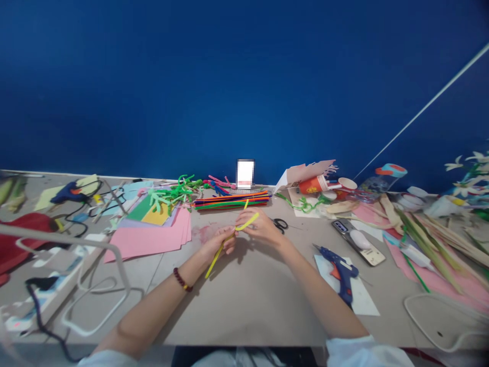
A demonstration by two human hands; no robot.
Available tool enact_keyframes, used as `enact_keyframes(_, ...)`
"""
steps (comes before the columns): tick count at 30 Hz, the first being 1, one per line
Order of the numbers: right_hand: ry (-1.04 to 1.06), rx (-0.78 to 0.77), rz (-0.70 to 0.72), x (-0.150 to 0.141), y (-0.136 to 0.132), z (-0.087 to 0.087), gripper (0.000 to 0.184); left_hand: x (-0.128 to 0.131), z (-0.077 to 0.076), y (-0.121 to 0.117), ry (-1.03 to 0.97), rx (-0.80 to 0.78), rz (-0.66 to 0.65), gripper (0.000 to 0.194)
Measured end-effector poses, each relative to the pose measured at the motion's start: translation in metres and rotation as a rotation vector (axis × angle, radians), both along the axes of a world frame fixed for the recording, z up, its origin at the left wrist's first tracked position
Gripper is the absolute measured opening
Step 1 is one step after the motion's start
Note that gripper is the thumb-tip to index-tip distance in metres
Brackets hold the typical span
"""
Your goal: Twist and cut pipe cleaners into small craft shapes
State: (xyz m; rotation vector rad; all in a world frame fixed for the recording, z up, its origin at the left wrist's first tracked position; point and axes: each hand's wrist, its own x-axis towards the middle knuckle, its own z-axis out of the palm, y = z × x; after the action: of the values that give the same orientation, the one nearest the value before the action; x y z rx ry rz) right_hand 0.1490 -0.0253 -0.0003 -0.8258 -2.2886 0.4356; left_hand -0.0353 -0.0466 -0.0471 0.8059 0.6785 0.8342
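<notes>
Blue wall (114,86) behind, counter (252,326) below, crowded with craft stock; positions noted against the bundle of coloured pipe cleaners (231,200) at the counter's far edge. Well left of the bundle: dark red cloth (19,239), then a dark blue hot glue gun (69,192) tangled in black cord, with a white power strip (49,293) nearer the person. Closer to the bundle on its left: stacked coloured card sheets (147,239), pink on top, and green chenille shapes (171,196) just beyond them. Directly in front of the bundle, the left hand (217,242), beaded bracelet (182,280) at the wrist, and the right hand (260,227) work close together, fingers curled and pinching a yellow pipe cleaner (216,260); both appear closed on it. Its long end slants toward the person, and a short tip rises toward the bundle. Step in hand, by judgement: bending this single stem. A further bend would call for a firm pinch at the crook. Right of the bundle: black-handled scissors (280,224), a blue glue gun (338,270) on white paper, a phone (357,242), and, at far right, long dried leaf strips (428,239).
</notes>
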Motion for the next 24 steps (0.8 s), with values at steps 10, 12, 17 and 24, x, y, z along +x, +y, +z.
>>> enact_keyframes(10,-0.042,-0.062,0.032,-0.002,-0.008,0.008,0.016,-0.002,-0.002,0.003,0.064,0.080,-0.022,0.033)
enact_keyframes(12,-0.051,-0.080,0.014,-0.002,-0.010,0.007,0.015,-0.002,-0.002,0.002,0.107,0.118,-0.003,0.033)
enact_keyframes(17,-0.049,-0.201,-0.059,-0.002,-0.010,0.004,0.014,-0.003,0.000,0.001,0.290,0.255,0.054,0.032)
enact_keyframes(24,-0.035,-0.350,-0.149,-0.009,-0.010,0.003,0.012,0.002,0.009,-0.004,0.510,0.494,0.156,0.019)
